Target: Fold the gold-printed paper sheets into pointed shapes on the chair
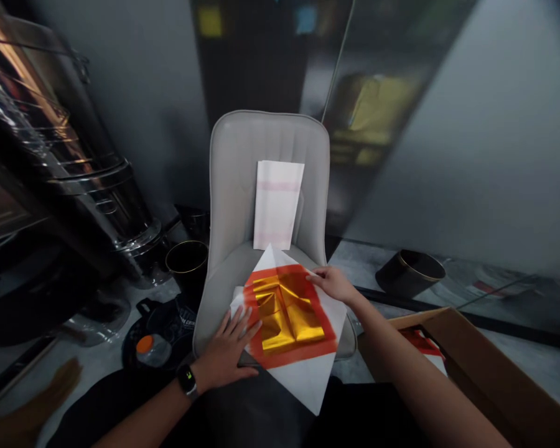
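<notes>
The left hand (226, 350), wearing a black wristwatch (186, 381), lies open and palm-down on a square white paper sheet (305, 373). Its fingertips rest near a crumpled white tissue (237, 302) at the sheet's left edge. The right hand (333, 284) rests at the sheet's upper right edge, with its fingers extended; whether it is gripping the paper cannot be determined.

The sheet lies on the seat of a grey upholstered chair (228, 292) and extends past the seat's front edge. At its centre, a red-orange printed panel (289, 354) carries creased gold foil (284, 317). Current state: the foil is raised in irregular folds and is not flat; the white margins remain open and unfolded.

A white rectangular packet with pink bands (277, 205) stands against the chair backrest, apart from both hands. To the right, an open brown cardboard box (452, 367) holds a red-and-white item (422, 343). Beyond it, a black cylindrical container with a gold rim (409, 272) lies on its side on the grey floor (359, 261). To the left, a second gold-rimmed black container (186, 261) stands beside a stacked stainless-steel rack (102, 186).
</notes>
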{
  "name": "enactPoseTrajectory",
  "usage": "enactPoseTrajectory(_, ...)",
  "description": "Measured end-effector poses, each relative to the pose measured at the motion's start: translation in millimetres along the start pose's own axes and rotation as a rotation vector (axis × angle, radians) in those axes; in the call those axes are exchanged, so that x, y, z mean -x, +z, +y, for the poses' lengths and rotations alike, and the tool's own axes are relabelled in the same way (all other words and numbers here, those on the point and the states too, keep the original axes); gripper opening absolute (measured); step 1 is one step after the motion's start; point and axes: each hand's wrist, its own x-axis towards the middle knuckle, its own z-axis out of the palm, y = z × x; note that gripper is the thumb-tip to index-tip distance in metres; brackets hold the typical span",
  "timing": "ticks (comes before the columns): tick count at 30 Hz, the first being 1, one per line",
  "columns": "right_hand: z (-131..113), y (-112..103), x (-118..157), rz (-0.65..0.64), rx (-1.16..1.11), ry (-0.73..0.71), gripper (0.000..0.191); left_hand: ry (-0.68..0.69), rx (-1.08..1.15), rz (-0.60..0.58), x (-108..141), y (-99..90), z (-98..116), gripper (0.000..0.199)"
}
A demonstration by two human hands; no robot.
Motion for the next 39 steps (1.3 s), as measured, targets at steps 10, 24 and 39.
enactPoseTrajectory(10, 32.3, 5.3, -8.0, 0.110, 0.077, 0.253, 0.028, 0.099, -0.023, 0.106, -3.4, -4.8, 29.1, 0.070)
enactPoseTrajectory(24, 62.4, -2.7, 143.7, -0.003, 0.293, -0.338, 0.062, -0.108, 0.607, 0.215, -28.3, -44.2, 36.0, 0.028)
enactPoseTrajectory(39, 34.8, 27.1, 124.6, -0.063, -0.216, -0.157, 0.044, -0.167, 0.782, 0.139, -58.6, -94.5, -10.8, 0.045)
